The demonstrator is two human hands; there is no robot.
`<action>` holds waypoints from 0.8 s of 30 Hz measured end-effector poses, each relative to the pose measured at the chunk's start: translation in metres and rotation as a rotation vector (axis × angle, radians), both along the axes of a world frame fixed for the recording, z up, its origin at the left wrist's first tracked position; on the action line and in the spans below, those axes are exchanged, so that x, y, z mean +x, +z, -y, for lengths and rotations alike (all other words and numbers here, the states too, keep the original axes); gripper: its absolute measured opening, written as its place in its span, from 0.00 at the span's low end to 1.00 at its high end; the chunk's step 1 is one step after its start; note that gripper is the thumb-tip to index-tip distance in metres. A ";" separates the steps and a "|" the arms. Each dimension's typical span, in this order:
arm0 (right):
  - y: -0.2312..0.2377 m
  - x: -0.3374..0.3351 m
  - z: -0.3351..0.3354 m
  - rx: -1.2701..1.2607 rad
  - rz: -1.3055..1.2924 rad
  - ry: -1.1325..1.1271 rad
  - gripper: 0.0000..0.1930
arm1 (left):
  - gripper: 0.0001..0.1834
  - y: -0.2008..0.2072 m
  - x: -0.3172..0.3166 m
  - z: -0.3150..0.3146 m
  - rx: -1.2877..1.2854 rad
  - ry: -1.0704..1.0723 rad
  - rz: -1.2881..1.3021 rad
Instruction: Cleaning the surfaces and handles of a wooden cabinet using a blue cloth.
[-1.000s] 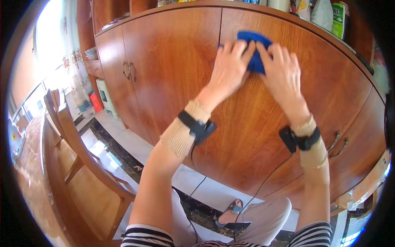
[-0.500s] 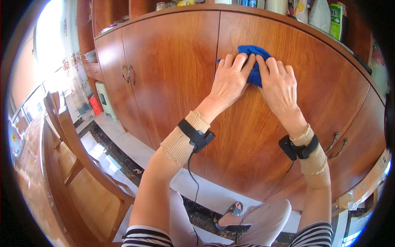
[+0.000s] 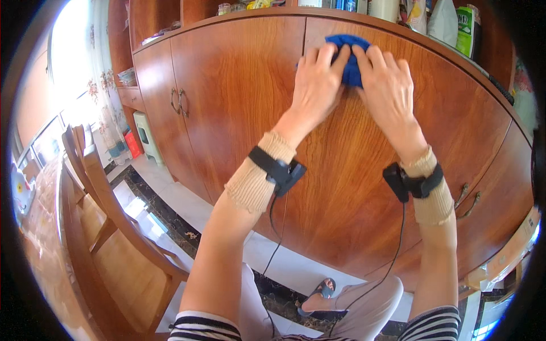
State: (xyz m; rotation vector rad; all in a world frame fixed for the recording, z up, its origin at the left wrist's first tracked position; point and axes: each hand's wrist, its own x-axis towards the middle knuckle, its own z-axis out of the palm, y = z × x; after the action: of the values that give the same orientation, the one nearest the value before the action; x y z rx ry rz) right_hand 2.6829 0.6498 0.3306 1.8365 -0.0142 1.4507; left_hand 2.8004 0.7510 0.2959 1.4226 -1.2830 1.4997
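Observation:
A blue cloth (image 3: 349, 41) is bunched under both hands against the upper part of a brown wooden cabinet door (image 3: 341, 170). My left hand (image 3: 318, 82) grips the cloth's left side, its fingers bent over it. On the other side, my right hand (image 3: 388, 79) presses and grips the same cloth, with fingertips close to those of the left. Part of the cloth is hidden beneath the fingers. Both wrists wear ribbed beige cuffs with black strapped devices, and thin cables hang from them.
Above the doors a shelf holds jars, bags and a green package (image 3: 465, 27). Metal handles (image 3: 180, 103) stick out at the left doors. A wooden chair (image 3: 114, 227) and a covered table (image 3: 42, 256) stand at the left. A cardboard box (image 3: 503, 256) lies at the lower right.
Both hands have slid up the door with the blue cloth, nearer to the cabinet's top edge. The cable at the right wrist now hangs in fuller view.

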 end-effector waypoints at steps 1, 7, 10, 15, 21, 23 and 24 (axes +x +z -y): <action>-0.001 0.000 -0.001 0.003 -0.001 0.001 0.18 | 0.36 0.001 0.002 -0.001 0.003 0.001 -0.001; -0.049 -0.007 0.004 0.024 -0.112 -0.064 0.17 | 0.34 -0.047 -0.002 -0.005 0.135 0.004 -0.031; -0.016 -0.003 0.002 0.020 -0.050 -0.006 0.17 | 0.35 -0.015 0.005 0.000 0.058 0.027 0.028; -0.008 -0.003 0.002 -0.005 -0.044 -0.049 0.16 | 0.37 -0.005 0.002 -0.003 0.070 0.044 0.030; -0.020 -0.006 0.003 -0.012 -0.089 -0.013 0.16 | 0.36 -0.020 0.006 -0.002 0.083 0.050 0.041; 0.005 -0.001 -0.002 0.007 -0.005 -0.021 0.16 | 0.35 0.008 0.005 -0.002 0.004 0.052 0.060; 0.006 0.000 -0.003 0.015 -0.006 -0.016 0.16 | 0.34 0.012 0.008 -0.003 -0.002 0.059 0.072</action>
State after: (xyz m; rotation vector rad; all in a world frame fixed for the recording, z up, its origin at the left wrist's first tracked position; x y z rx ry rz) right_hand 2.6833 0.6533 0.3369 1.8492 -0.0370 1.4373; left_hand 2.8083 0.7535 0.3078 1.4280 -1.2923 1.6032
